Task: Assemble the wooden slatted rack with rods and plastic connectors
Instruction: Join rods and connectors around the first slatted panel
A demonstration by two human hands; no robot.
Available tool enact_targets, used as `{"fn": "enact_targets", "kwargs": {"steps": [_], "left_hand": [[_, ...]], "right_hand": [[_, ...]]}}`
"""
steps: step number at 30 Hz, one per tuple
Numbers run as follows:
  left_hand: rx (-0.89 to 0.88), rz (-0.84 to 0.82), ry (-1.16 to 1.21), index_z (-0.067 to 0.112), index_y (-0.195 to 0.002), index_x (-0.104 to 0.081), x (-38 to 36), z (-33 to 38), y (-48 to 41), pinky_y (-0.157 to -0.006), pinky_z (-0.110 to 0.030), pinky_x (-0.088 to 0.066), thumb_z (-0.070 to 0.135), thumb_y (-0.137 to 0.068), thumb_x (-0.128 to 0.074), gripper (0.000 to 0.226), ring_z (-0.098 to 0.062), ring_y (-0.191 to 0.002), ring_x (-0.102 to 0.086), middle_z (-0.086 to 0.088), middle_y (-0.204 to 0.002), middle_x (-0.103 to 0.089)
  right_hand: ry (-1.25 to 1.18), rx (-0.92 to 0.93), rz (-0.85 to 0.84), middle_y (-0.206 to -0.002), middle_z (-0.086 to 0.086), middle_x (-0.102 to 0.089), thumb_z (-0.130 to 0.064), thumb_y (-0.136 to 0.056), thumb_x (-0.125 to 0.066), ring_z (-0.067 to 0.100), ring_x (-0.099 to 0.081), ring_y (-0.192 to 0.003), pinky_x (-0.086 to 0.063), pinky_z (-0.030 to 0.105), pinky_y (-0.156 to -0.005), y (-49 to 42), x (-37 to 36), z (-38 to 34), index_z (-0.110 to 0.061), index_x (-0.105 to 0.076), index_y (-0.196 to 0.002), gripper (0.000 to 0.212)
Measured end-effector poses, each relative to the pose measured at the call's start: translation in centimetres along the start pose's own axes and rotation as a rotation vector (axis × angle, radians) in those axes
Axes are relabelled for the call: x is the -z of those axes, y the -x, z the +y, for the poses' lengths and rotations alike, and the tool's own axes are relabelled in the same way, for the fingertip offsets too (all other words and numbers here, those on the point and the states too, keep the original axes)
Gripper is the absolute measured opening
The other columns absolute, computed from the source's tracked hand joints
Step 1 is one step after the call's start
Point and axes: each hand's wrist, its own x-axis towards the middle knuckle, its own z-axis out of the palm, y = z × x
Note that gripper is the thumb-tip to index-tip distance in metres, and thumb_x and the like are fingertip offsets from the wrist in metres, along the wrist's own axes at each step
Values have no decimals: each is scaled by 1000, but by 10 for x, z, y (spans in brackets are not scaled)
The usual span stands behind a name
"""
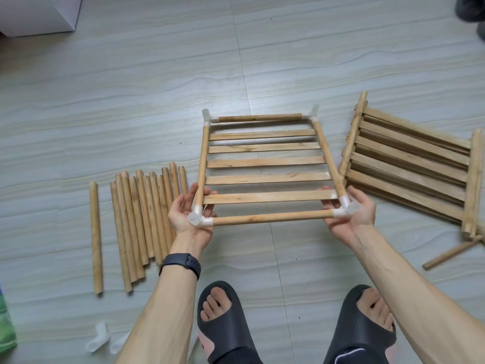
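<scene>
floor (131,88) was pale tile | white box (39,14) stood top-left | green packet (6,324) lay left edge | black slippers (225,324) bottom

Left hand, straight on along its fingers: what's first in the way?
The slatted frame that the left hand holds: its fingers reach under the nearest slat. Beyond, only floor shows; depth unclear.

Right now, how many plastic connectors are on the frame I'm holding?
4, one per frame corner: near-left connector in the left hand, near-right connector in the right hand, far-left connector, far-right connector. None looks hidden.
</scene>
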Motion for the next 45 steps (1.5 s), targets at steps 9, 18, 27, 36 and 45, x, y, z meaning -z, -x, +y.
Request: {"fn": "enact_targets", "kwargs": {"steps": [9, 18, 27, 36, 45], "left_hand": [[-98, -308, -139, 7, -121, -64, -80, 116, 67, -100, -45, -40, 49, -96, -41, 54, -35, -107, -60, -22, -122, -68], [-452, -549, -706, 32, -140, -48, -196, 107, 185, -96, -43, -50, 57, -80, -65, 67, -24, -114, -63, 7, -130, -61], [-416, -412, -888, 19, -124, -53, -144, 94, 183, -86, -41, -52, 23, -92, -71, 37, -24, -90, -71, -8, -105, -69], [-572, -362, -1076, 29, -116, -66, -63, 35, 147, -80, -25, -50, 34, -92, -72, 25, -10, -97, -67, 6, -105, -72], [-542, -412, -991, 48, -108, -64, -43, 17, 124, -77, -26, -56, 61, -80, -76, 32, -10, -92, -67, 10, -96, -72]], "right_hand": [[819, -173, -70, -94, 17, -75, -26, -99, -62, 31, -76, -85, -54, 28, -52, 51, -17, 24, -3, -68, -107, 25], [1426, -71, -225, -82, 15, -75, -32, -97, -55, 25, -71, -70, -53, 27, -58, 167, -69, -35, -5, -68, -102, 30], [1988, 350, -83, -59, -1, -67, -18, -83, -59, 16, -55, -49, -42, 22, -47, 239, -57, -130, -19, -60, -65, 18], [2283, 950, 215, -97, 0, -68, -57, -93, -45, 22, -60, -90, -54, 37, -82, 233, -87, -104, -23, -66, -97, 40], [2045, 1035, -464, -150, 1, -49, -56, -103, -33, 23, -33, -143, -29, 40, -116, 212, -224, 12, -23, -50, -143, 55]]}}
